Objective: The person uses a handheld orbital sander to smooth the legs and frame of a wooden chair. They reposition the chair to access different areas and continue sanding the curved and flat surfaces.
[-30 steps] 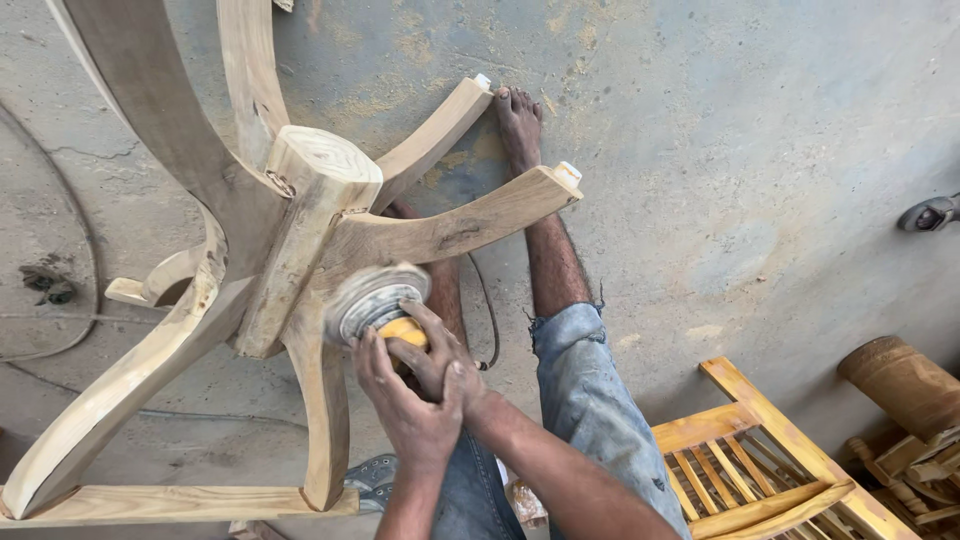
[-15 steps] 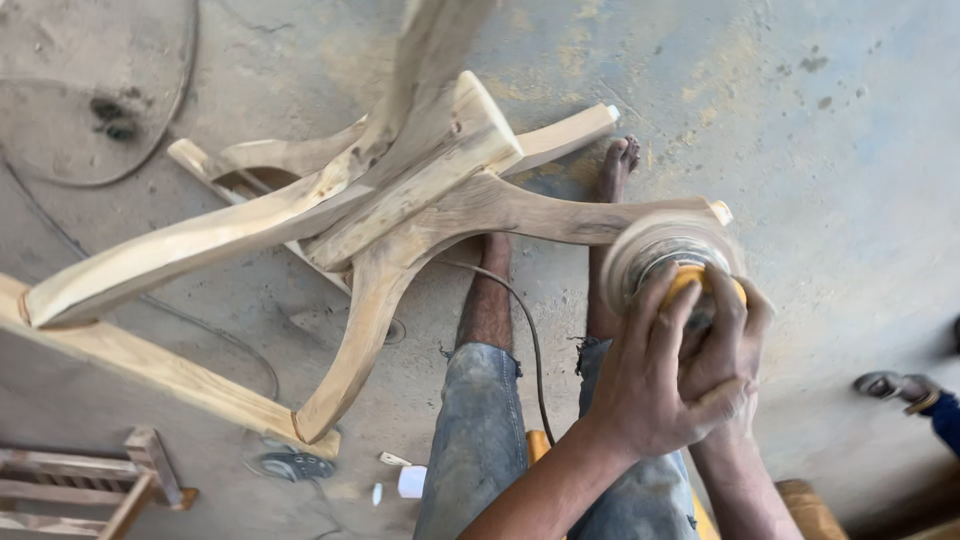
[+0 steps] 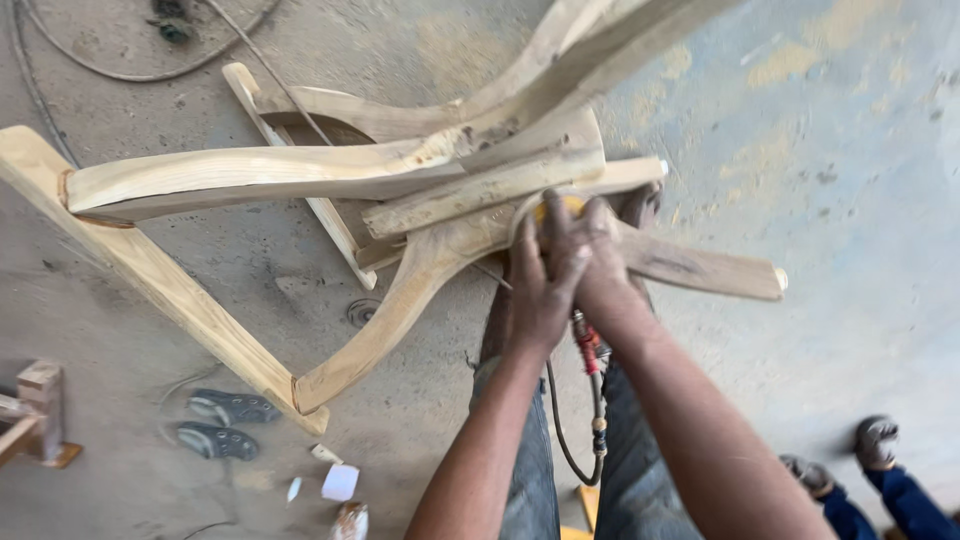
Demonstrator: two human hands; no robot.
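Nearest, at the bottom edge: two bare forearms rising from grey trousers (image 3: 520,480), with a black cord (image 3: 590,420) bearing a red fitting looping down between them. Left hand (image 3: 540,275) and right hand (image 3: 600,265) pressed side by side, both clenched around a yellow power tool (image 3: 552,208), only a sliver of its yellow body and round disc edge showing above the knuckles. Tool held against the pale wooden frame (image 3: 400,175), right where several curved pieces meet at a central joint. Exact contact between disc and wood hidden by the fingers.

Just past the hands: a short straight rail (image 3: 700,268) sticking out to the right, its round end free. To the left, a curved leg (image 3: 390,320) sweeping down to meet a long straight plank (image 3: 150,280) lying slantwise on the concrete floor (image 3: 840,150).

Lower left on the floor: a pair of dark sandals (image 3: 220,425), a small white scrap (image 3: 340,482) near them, and part of another wooden piece (image 3: 35,410) at the edge. Lower right corner: another person's feet in worn shoes (image 3: 875,440) with dark blue trouser cuffs.

Farthest, at the top: more curved wood arching out of view, and a thin cable (image 3: 60,110) trailing over the dusty floor.
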